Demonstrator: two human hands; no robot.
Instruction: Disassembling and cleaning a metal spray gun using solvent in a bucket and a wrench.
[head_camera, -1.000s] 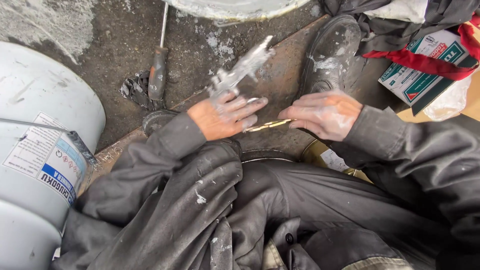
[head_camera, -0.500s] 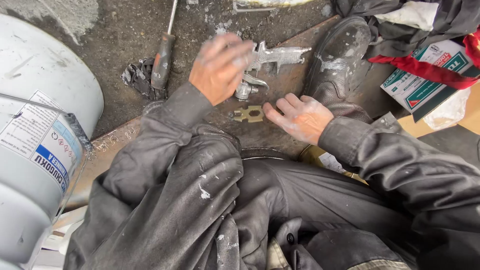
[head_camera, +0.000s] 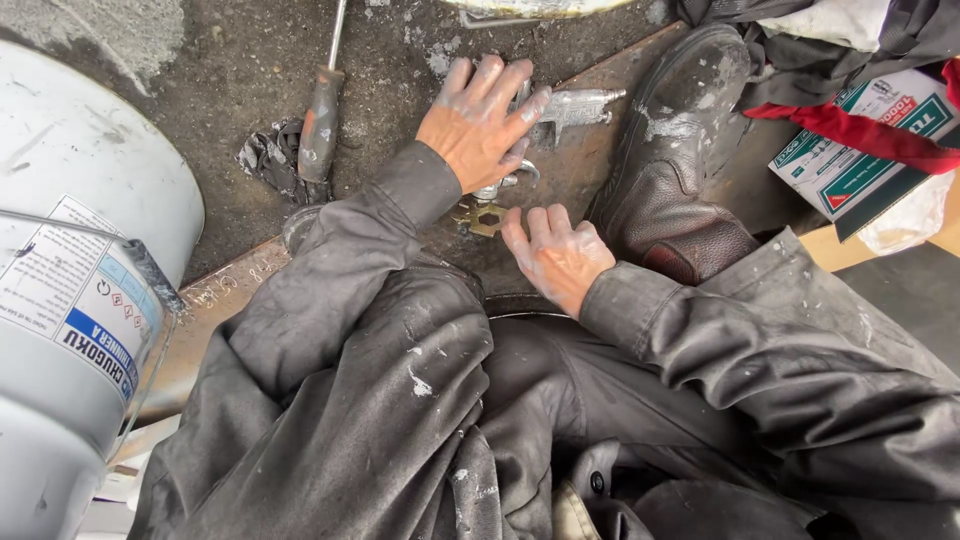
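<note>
Since earlier: left hand now lies flatter on the spray gun; right hand has slid nearer the brass wrench.
Left grip: fingers spread, pressing the gun on the rusty steel plate, not closed around it.
Right grip: open, holds nothing, fingertips just beside the wrench.
Wrench place: at 6 o'clock from the left hand.
Risk: paint-slick fingers may slip; the gun can roll toward the boot at 3 o'clock.

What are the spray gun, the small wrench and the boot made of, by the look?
Spray gun: bare metal, dull silver, paint-crusted. Small wrench: likely brass or plated steel, yellowish sheen. Boot: dark brown leather, pebbled grain, pale smears.
</note>
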